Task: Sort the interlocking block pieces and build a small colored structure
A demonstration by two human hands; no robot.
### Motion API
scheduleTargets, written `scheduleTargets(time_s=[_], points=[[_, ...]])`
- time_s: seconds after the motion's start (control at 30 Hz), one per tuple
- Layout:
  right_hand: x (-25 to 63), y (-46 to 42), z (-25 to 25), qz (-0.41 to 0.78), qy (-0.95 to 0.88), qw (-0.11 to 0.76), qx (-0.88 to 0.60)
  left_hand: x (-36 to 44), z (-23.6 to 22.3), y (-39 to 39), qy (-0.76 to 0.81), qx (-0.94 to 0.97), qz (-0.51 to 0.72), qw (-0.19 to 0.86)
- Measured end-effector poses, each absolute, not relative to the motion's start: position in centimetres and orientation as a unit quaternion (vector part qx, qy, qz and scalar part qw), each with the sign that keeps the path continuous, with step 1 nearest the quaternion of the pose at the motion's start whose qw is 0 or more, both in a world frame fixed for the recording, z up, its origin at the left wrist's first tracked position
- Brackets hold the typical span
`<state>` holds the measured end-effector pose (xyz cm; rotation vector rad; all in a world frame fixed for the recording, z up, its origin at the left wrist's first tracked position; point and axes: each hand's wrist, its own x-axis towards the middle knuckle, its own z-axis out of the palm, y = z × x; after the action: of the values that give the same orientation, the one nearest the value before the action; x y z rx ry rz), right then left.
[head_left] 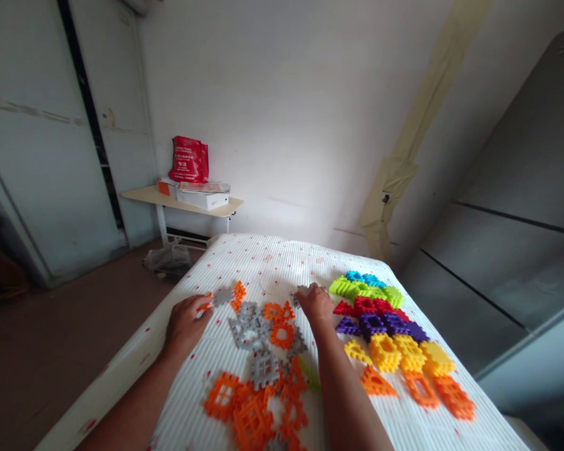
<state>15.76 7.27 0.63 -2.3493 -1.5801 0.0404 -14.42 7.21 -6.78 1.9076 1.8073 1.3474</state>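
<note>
At the left of the heap, my left hand (187, 318) has its fingers closed on an orange interlocking plastic tile (207, 302), mostly covered by the hand. Close to it lie a flat grey tile (224, 296) and a small orange tile (238, 295). My right hand (316, 305) is closed on a grey interlocking plastic tile (302, 290), which shows only at the fingertips. Between my arms spreads a loose heap of grey tiles (264, 368) and orange tiles (252, 421), some with window-like openings. A light green piece (309, 374) sticks out beside my right forearm.
Right of my right arm, tiles stand in colour rows: blue (364, 278), green (364, 290), red (369, 305), purple (383, 324), yellow (410, 352) and orange (420, 388). They rest on a white spotted cloth (282, 250). Behind, a small table (145, 195) bears a red bag (189, 160) and boxes.
</note>
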Motion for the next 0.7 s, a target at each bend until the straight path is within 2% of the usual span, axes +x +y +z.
scheduleTargets(time_s=[0.23, 0.7], points=[[14.5, 7.1, -1.2, -0.028, -0.547, 0.149, -0.823, -14.6, -7.0, 7.3, 0.610, 0.643, 0.454, 0.094], [14.2, 7.3, -2.2, -0.030, -0.563, 0.131, -0.815, -14.5, -7.1, 7.1, 0.620, 0.659, 0.421, 0.059]])
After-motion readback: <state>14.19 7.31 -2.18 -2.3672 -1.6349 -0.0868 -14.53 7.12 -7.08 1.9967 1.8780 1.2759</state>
